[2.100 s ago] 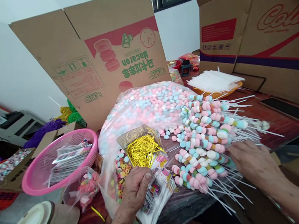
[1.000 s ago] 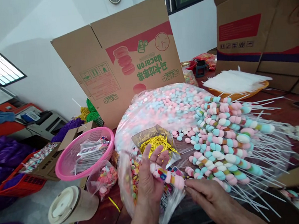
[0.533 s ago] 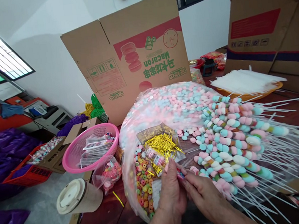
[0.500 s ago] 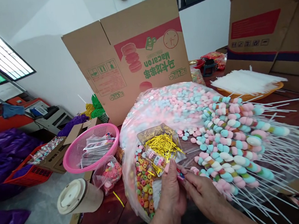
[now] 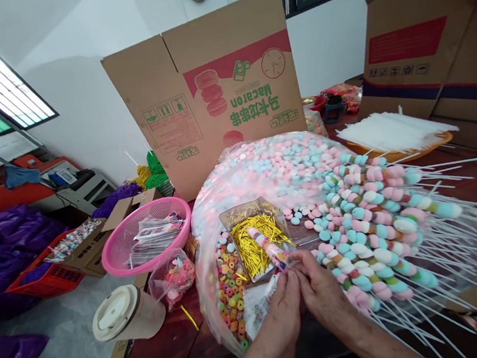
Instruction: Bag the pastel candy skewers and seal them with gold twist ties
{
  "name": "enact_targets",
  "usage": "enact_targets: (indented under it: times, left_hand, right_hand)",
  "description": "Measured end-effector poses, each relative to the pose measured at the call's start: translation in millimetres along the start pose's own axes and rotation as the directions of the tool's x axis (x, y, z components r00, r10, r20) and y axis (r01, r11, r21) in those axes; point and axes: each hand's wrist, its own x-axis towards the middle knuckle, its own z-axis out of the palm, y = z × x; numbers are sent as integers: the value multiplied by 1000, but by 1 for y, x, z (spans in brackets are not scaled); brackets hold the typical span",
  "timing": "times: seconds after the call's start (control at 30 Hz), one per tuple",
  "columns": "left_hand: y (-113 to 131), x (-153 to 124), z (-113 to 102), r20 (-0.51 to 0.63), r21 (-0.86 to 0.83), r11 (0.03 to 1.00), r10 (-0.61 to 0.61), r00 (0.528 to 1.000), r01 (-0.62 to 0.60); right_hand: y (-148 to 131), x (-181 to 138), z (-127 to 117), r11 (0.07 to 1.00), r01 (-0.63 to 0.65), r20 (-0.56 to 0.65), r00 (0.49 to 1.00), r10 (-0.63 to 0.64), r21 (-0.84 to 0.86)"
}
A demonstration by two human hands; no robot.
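The marshmallow skewer [image 5: 267, 247], low between the hands half a second ago, now tilts up past the fingertips; left hand [image 5: 282, 315] and right hand [image 5: 323, 294], touching, pinch its lower end together; just beyond lies the gold twist-tie bag [image 5: 253, 239]; right of them, the skewer pile [image 5: 377, 222].

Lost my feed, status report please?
Left hand and right hand pinch bagged pastel marshmallow skewer. Over gold twist-tie packet. Nothing blocking.

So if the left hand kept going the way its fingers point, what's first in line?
Probably the bag of gold twist ties, just beyond the left hand, which pinches a bagged candy skewer with the right hand. Depth is uncertain.
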Motion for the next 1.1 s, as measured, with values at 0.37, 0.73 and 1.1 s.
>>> enact_targets:
  times: [0.37, 0.73, 1.1]
  left_hand:
    - [55, 14, -61, 466, 834, 182, 270, 842, -520]
    - [37, 7, -55, 312, 771, 552, 106, 944, -317]
    - [38, 4, -59, 218, 555, 830, -206, 954, 52]
  right_hand:
    - [-38, 18, -32, 967, 213, 383, 912, -145, -139]
    - [-23, 26, -15, 988, -154, 517, 845, 140, -16]
    - [-47, 34, -18, 950, 305, 56, 952, -301, -74]
